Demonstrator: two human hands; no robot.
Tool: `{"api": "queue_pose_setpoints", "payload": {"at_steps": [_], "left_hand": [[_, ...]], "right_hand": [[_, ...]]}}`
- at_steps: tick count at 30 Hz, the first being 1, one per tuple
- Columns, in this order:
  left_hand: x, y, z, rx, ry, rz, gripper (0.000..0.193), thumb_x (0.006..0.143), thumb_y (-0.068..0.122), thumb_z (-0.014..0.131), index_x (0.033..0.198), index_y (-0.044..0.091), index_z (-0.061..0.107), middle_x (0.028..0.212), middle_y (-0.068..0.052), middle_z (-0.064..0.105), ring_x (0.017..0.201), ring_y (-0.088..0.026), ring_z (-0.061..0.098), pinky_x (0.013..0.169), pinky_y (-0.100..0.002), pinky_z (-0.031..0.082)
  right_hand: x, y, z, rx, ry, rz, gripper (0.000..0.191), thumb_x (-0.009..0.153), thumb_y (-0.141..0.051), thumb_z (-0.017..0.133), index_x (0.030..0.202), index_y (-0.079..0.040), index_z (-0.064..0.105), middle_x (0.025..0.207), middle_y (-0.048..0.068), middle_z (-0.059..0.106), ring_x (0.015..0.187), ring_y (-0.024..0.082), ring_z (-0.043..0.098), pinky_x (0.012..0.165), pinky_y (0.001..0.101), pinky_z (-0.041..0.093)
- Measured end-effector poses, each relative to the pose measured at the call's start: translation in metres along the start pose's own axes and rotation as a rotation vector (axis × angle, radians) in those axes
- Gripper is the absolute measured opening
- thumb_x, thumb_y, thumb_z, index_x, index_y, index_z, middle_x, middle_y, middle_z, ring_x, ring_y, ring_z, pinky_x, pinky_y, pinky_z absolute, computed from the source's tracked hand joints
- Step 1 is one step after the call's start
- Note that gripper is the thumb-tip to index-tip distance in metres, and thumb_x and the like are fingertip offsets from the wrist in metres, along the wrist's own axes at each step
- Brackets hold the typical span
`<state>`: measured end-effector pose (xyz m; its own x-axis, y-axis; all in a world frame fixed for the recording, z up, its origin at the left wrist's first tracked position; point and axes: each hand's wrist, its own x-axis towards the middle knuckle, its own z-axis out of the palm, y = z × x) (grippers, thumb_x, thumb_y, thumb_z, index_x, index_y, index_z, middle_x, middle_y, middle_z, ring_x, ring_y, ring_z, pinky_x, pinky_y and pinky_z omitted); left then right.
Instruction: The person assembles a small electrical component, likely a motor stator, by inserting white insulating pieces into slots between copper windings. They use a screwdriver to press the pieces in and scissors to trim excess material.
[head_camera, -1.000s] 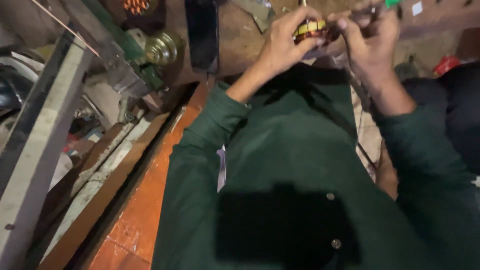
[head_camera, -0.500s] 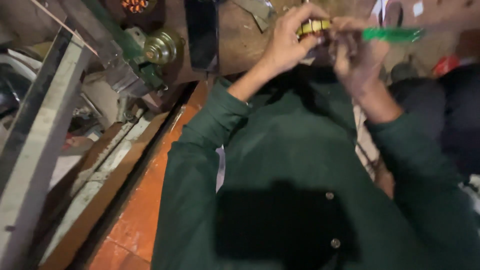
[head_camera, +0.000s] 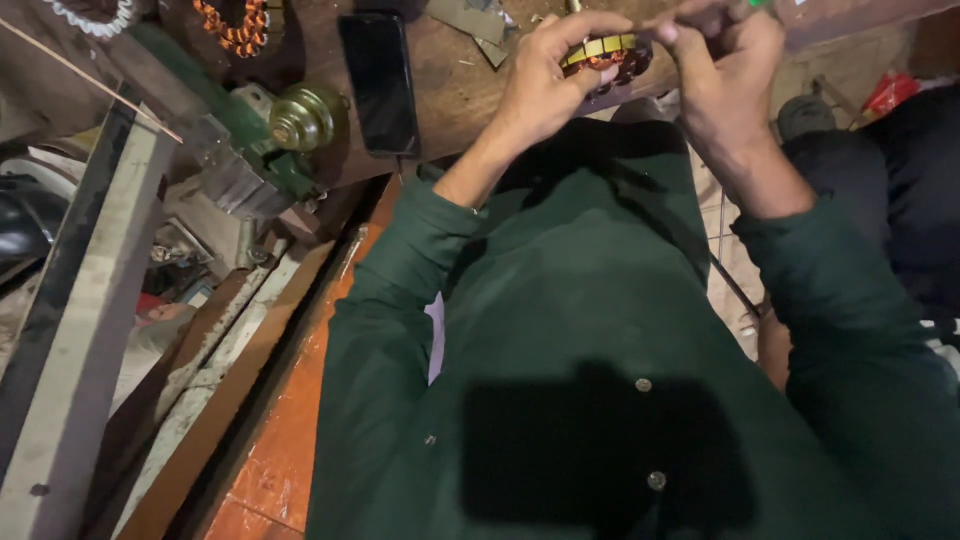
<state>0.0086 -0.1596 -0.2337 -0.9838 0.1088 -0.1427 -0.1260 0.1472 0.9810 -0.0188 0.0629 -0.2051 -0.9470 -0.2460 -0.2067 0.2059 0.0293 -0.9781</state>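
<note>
My left hand grips a small round motor stator with yellow segments and copper windings, held at the edge of the wooden workbench. My right hand is closed beside the stator, pinching a thin tool with a green tip at the frame's top edge. Both arms wear dark green sleeves, and my green shirt fills the lower half of the view.
A dark phone lies on the bench left of my hands. A green bench machine with a brass wheel stands further left, another copper-wound stator behind it. Metal bars and wooden planks lean at the left over an orange floor.
My right hand has drawn in close to the stator; the green tool that stuck out to the right is now mostly out of frame. The left hand has kept hold of the stator.
</note>
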Motion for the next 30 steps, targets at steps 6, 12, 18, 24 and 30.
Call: {"api": "queue_pose_setpoints", "payload": {"at_steps": [6, 12, 18, 24, 30], "left_hand": [[0.001, -0.001, -0.001, 0.062, 0.005, -0.009, 0.04, 0.081, 0.006, 0.082, 0.119, 0.017, 0.074, 0.092, -0.002, 0.076, 0.085, -0.019, 0.064, 0.082, -0.032, 0.054], [0.002, -0.004, 0.0, 0.016, 0.012, 0.033, 0.04, 0.082, 0.007, 0.081, 0.12, 0.017, 0.074, 0.102, 0.0, 0.079, 0.088, -0.018, 0.065, 0.085, -0.032, 0.055], [0.0, -0.004, 0.001, 0.036, 0.012, 0.018, 0.04, 0.081, 0.005, 0.081, 0.119, 0.016, 0.074, 0.101, 0.0, 0.078, 0.088, -0.019, 0.065, 0.084, -0.032, 0.055], [-0.003, -0.009, 0.003, -0.022, 0.027, -0.078, 0.038, 0.081, 0.006, 0.08, 0.118, 0.015, 0.075, 0.095, -0.005, 0.072, 0.086, -0.02, 0.068, 0.083, -0.033, 0.058], [0.001, -0.001, -0.005, 0.063, -0.041, 0.033, 0.037, 0.085, 0.008, 0.08, 0.121, 0.011, 0.074, 0.109, -0.005, 0.077, 0.098, -0.022, 0.072, 0.093, -0.036, 0.056]], "right_hand": [[-0.004, -0.003, -0.011, -0.078, -0.06, -0.048, 0.005, 0.114, 0.011, 0.062, 0.112, 0.009, 0.058, 0.108, 0.013, 0.071, 0.106, 0.018, 0.074, 0.098, 0.0298, 0.06], [-0.005, 0.005, -0.013, -0.057, -0.047, 0.009, 0.005, 0.112, 0.012, 0.063, 0.113, 0.008, 0.06, 0.108, 0.01, 0.071, 0.102, 0.014, 0.071, 0.096, 0.0272, 0.058], [0.001, -0.001, -0.003, -0.098, -0.091, 0.047, 0.006, 0.108, 0.012, 0.066, 0.11, 0.006, 0.064, 0.11, 0.013, 0.075, 0.102, 0.016, 0.073, 0.092, 0.0284, 0.06], [-0.01, -0.021, 0.024, -0.421, -0.051, -0.475, 0.007, 0.097, 0.005, 0.069, 0.096, 0.006, 0.062, 0.101, 0.021, 0.074, 0.1, 0.028, 0.074, 0.087, 0.04, 0.06], [0.013, -0.024, -0.001, -0.485, 0.053, -0.188, 0.017, 0.104, -0.005, 0.069, 0.118, 0.005, 0.068, 0.102, 0.02, 0.072, 0.093, 0.033, 0.072, 0.083, 0.0398, 0.056]]}}
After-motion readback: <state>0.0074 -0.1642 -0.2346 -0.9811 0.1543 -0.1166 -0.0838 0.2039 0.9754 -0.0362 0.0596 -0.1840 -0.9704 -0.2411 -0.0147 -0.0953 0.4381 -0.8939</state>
